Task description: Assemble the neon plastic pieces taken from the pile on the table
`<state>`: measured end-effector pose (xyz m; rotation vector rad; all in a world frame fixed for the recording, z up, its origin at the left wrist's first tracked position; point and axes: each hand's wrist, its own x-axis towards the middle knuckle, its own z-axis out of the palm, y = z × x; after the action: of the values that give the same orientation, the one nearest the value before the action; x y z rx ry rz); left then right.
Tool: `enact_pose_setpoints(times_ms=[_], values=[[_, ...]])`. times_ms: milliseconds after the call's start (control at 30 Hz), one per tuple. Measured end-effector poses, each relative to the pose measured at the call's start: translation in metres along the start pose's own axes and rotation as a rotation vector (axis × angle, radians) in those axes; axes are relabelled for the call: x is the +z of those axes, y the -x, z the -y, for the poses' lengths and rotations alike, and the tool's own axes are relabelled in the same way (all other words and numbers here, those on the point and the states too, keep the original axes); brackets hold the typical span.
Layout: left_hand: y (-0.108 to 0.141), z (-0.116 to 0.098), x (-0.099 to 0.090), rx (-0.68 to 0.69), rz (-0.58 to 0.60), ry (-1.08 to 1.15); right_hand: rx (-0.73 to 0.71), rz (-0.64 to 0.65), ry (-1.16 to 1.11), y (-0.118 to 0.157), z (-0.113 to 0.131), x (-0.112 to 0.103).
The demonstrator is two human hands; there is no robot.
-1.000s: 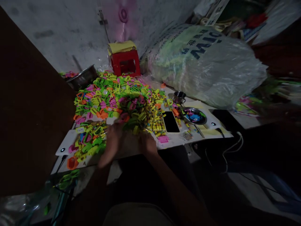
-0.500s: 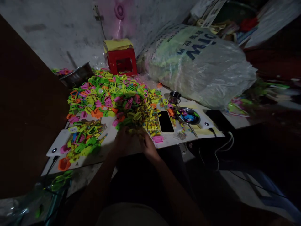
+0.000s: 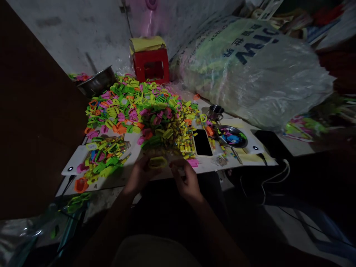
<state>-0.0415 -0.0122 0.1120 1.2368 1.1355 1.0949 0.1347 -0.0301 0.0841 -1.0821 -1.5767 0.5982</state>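
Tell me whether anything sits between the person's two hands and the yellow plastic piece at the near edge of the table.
Nothing visible does. The left hand already has the yellow piece in its grip, and the right hand is up beside it. The big pile of coloured pieces lies farther back on the table.

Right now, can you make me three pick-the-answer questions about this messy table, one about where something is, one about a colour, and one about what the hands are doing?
1. Where does the phone lie?
A. just right of the big pile of plastic pieces
B. inside the metal cup
C. on the red stool

2. What colour is the stool by the wall?
A. blue
B. red
C. white

3. What is the left hand doing?
A. lying flat and open
B. pinching a yellow piece
C. holding the phone

Answers: 1 A, its dark screen lies flat beside the heap. 2 B, it is bright red. 3 B, its fingers close on the piece, with the right hand close by.
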Motion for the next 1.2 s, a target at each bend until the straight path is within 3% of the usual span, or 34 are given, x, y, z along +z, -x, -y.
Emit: enact_pose_setpoints(times_ms=[267, 433, 600, 767, 867, 967, 1100, 1200], values=[[0.010, -0.005, 0.004, 0.123, -0.001, -0.017, -0.037, -0.021, 0.061, 0.004, 0.012, -0.001], [0.012, -0.004, 0.003, 0.109, -0.011, -0.067, -0.067, 0.093, 0.301, 0.002, 0.016, -0.005], [0.009, 0.008, 0.000, -0.062, -0.105, -0.156, -0.037, 0.343, 0.645, 0.003, 0.018, -0.002], [0.006, 0.027, -0.007, -0.326, -0.118, -0.082, 0.173, 0.519, 0.728, 0.008, 0.016, 0.015], [0.006, 0.030, -0.015, -0.380, -0.095, -0.018, 0.184, 0.597, 0.784, 0.004, 0.016, 0.028], [0.002, 0.026, -0.033, -0.232, -0.147, -0.138, 0.108, 0.618, 0.808, -0.009, 0.007, 0.040], [-0.013, 0.015, -0.083, 0.079, -0.495, -0.486, 0.083, 0.491, 0.840, -0.030, -0.021, 0.048], [-0.022, 0.004, -0.126, 0.194, -0.723, -0.809, 0.116, 0.462, 0.850, -0.035, -0.043, 0.048]])
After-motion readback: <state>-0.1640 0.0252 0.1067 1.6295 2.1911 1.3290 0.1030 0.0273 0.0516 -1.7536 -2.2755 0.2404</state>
